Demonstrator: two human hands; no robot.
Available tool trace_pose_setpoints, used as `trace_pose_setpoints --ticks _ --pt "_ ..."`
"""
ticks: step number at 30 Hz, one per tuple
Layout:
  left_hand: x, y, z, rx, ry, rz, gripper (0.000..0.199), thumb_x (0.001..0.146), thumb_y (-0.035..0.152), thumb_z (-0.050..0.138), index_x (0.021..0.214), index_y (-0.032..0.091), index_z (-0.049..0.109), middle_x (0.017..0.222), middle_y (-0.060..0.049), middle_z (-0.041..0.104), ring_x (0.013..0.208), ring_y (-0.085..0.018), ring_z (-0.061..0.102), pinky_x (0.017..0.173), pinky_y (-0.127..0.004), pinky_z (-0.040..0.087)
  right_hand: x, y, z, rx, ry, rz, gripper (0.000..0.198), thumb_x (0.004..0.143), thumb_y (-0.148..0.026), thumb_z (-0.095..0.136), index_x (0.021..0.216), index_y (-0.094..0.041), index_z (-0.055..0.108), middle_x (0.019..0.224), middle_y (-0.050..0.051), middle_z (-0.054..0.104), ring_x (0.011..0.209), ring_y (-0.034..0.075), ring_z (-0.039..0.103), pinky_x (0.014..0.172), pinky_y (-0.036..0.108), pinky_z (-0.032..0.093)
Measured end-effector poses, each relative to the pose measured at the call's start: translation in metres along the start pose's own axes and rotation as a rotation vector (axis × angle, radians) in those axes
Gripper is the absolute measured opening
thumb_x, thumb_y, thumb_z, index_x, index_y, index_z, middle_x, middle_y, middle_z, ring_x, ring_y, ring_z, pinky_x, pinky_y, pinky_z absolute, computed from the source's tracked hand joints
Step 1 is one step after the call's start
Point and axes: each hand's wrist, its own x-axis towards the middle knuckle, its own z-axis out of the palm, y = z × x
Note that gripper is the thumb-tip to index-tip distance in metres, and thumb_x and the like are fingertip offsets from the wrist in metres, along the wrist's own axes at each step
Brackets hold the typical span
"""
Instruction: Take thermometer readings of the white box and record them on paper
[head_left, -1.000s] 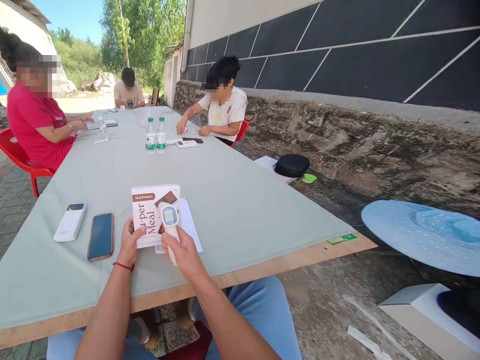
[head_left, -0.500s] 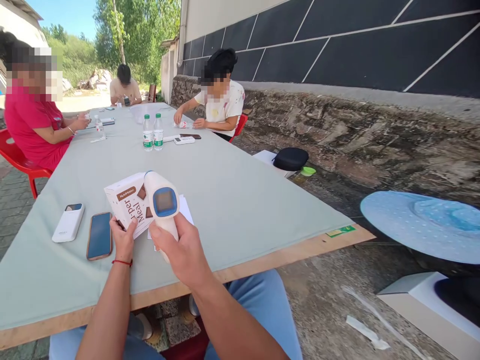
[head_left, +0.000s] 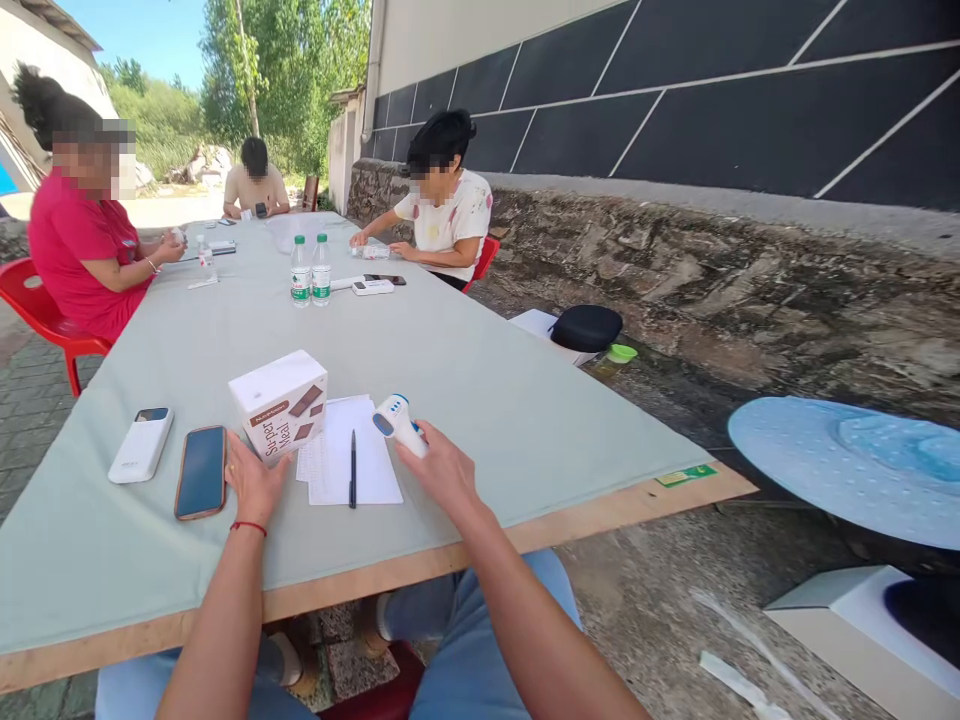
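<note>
My right hand (head_left: 444, 468) is closed around the handle of a white and blue infrared thermometer (head_left: 400, 424), held low over the table to the right of the papers. With my left hand (head_left: 255, 478) I grip the lower front of a white and brown "Super Meal" box (head_left: 281, 405), thumb on the right and fingers on the left. Whether the box rests fully on the table I cannot tell. Right of the box lie white printed sheets (head_left: 379, 470) with a black pen (head_left: 352, 470) on top. Beside my left hand is a smartphone (head_left: 201, 472), with a white power bank (head_left: 141, 445) further left.
Two green-capped water bottles (head_left: 300, 272) stand mid-table on the pale cloth (head_left: 450, 370). Three people sit around the table's far part. Right of the table are a black case (head_left: 586, 328), a light-blue round item (head_left: 847, 465) and a white box (head_left: 847, 610) on the ground.
The thermometer has moved right and down, away from the box, and turned sideways. My left hand has set the box more upright and lower. The papers and pen have come into view.
</note>
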Motion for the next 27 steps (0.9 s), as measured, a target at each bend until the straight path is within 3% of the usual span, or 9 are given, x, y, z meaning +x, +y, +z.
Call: trace_pose_setpoints --ticks 3,6,9,12,15,19,23,27 --pt "-0.007 0.0 0.005 0.186 -0.034 0.018 0.144 0.042 0.039 0.09 0.15 0.017 -0.002 0.154 -0.028 0.019 0.145 -0.043 0.012 0.115 -0.059 0.004 0.012 0.032 0.013 -0.21 -0.013 -0.013 0.043 0.086 -0.037 0.053 0.126 -0.02 0.055 0.112 0.01 0.067 0.105 0.026 0.059 0.08 0.033 0.043" --pt "-0.01 0.0 0.004 0.249 -0.078 0.041 0.153 0.037 0.039 0.092 0.15 0.015 -0.008 0.154 -0.029 0.02 0.145 -0.044 0.013 0.115 -0.059 0.006 0.016 0.044 0.016 -0.313 -0.038 -0.015 0.041 0.089 -0.037 0.052 0.125 -0.017 0.056 0.109 0.013 0.066 0.103 0.027 0.058 0.08 0.034 0.042" --pt "-0.011 0.0 0.002 0.297 -0.106 0.039 0.154 0.037 0.043 0.091 0.15 0.015 -0.009 0.154 -0.03 0.02 0.145 -0.045 0.013 0.114 -0.059 0.006 0.014 0.04 0.02 -0.358 0.049 -0.065 0.038 0.088 -0.034 0.055 0.12 -0.015 0.059 0.115 0.017 0.062 0.107 0.031 0.055 0.085 0.039 0.041" --pt "-0.013 0.001 0.003 0.354 -0.121 0.055 0.153 0.038 0.046 0.091 0.15 0.012 -0.009 0.152 -0.032 0.022 0.144 -0.046 0.015 0.114 -0.06 0.005 0.002 0.02 0.032 -0.279 0.114 -0.214 0.032 0.088 -0.033 0.055 0.115 -0.016 0.06 0.116 0.017 0.061 0.106 0.03 0.055 0.087 0.04 0.041" --pt "-0.016 0.003 0.005 0.403 -0.1 0.075 0.152 0.04 0.049 0.089 0.15 0.01 -0.008 0.151 -0.032 0.024 0.143 -0.047 0.017 0.113 -0.061 0.005 -0.013 -0.007 0.047 -0.187 -0.089 -0.298 0.032 0.091 -0.036 0.051 0.115 -0.016 0.059 0.094 0.011 0.067 0.087 0.025 0.062 0.075 0.034 0.044" --pt "-0.018 0.007 0.006 0.456 -0.093 0.085 0.151 0.042 0.055 0.086 0.15 0.008 -0.009 0.151 -0.032 0.025 0.142 -0.047 0.019 0.113 -0.061 0.007 -0.019 -0.026 0.059 -0.205 -0.237 -0.286 0.036 0.086 -0.022 0.052 0.122 -0.016 0.057 0.092 0.01 0.069 0.082 0.023 0.064 0.068 0.031 0.042" --pt "-0.019 0.011 0.006 0.556 -0.121 0.046 0.149 0.046 0.057 0.083 0.149 0.006 -0.011 0.151 -0.032 0.025 0.143 -0.043 0.02 0.114 -0.057 0.009 -0.016 -0.012 0.066 0.087 -0.18 -0.292 0.044 0.082 -0.017 0.044 0.124 -0.022 0.058 0.08 0.002 0.067 0.072 0.019 0.061 0.067 0.029 0.044" --pt "-0.021 0.016 0.005 0.612 -0.133 0.027 0.144 0.052 0.057 0.081 0.149 0.006 -0.012 0.152 -0.029 0.026 0.144 -0.04 0.019 0.115 -0.054 0.01 -0.023 0.005 0.075 0.513 -0.039 -0.382 0.04 0.083 -0.02 0.036 0.111 -0.021 0.063 0.085 0.004 0.063 0.078 0.018 0.06 0.073 0.031 0.049"
